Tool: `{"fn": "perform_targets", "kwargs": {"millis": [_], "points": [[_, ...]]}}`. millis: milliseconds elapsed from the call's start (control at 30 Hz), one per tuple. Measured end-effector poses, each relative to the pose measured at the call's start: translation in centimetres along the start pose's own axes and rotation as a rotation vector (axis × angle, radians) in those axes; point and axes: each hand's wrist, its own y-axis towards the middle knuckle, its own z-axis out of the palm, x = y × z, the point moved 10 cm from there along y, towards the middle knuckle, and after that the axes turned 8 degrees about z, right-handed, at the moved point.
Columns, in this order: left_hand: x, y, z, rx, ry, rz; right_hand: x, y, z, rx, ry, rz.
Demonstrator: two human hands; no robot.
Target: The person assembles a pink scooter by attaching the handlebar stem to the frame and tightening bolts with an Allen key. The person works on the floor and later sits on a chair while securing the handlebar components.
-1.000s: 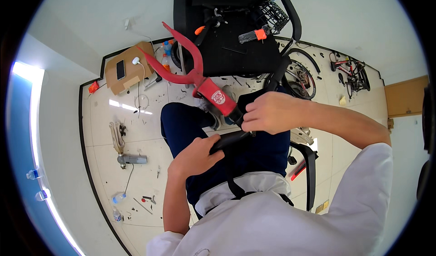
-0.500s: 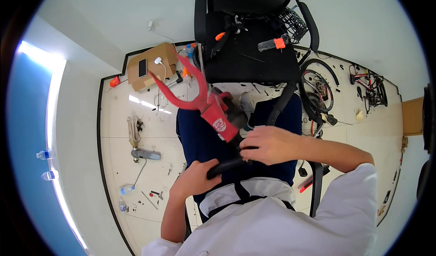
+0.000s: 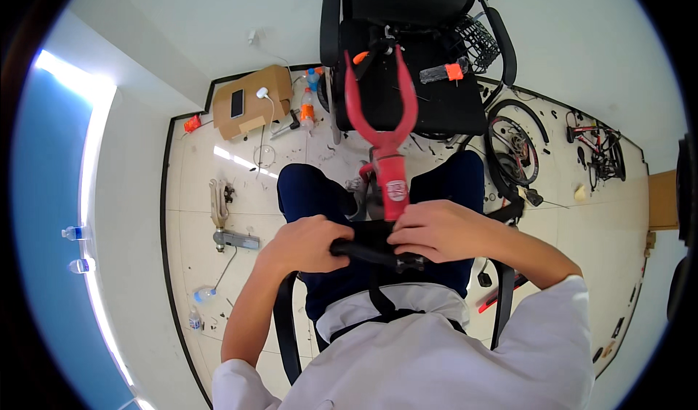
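A red bicycle fork points away from me over my lap, its two prongs spread toward the far chair. At its near end is a black handlebar lying crosswise, with dark clamp hardware beneath my right fingers. My left hand is closed round the handlebar's left part. My right hand is closed at the bar beside the fork's base, its fingers curled over it. The fingers hide part of the joint between fork and bar.
A black office chair faces me, carrying an orange-tipped tool and a grey item with an orange label. Bike wheels and a small red bike lie right; cardboard, bottles and metal parts left.
The fork has swung from pointing far left to pointing nearly straight ahead. My left hand has risen with the handlebar, which is turned more level. My right hand keeps its grip.
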Motion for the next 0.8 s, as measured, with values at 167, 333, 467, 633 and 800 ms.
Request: {"fn": "perform_targets", "kwargs": {"millis": [167, 333, 467, 633, 800], "points": [[-0.4, 4.6, 4.8, 0.052, -0.199, 0.113, -1.3, -4.0, -1.3, -0.068, 0.000, 0.135], [-2.3, 6.4, 5.1, 0.089, -0.191, 0.154, -1.5, -5.8, -2.3, -0.036, -0.076, 0.212], [-3.6, 4.8, 3.5, 0.032, -0.134, 0.118, 0.4, -6.3, -2.7, -0.025, -0.205, 0.195], [-5.2, 2.1, 1.0, -0.056, 0.016, 0.057, 1.5, -7.2, -2.7, -0.217, -0.335, 0.323], [-6.1, 1.7, 0.3, -0.125, 0.073, 0.079, 1.0, -9.0, -2.4, -0.398, -0.270, 0.675]]}}
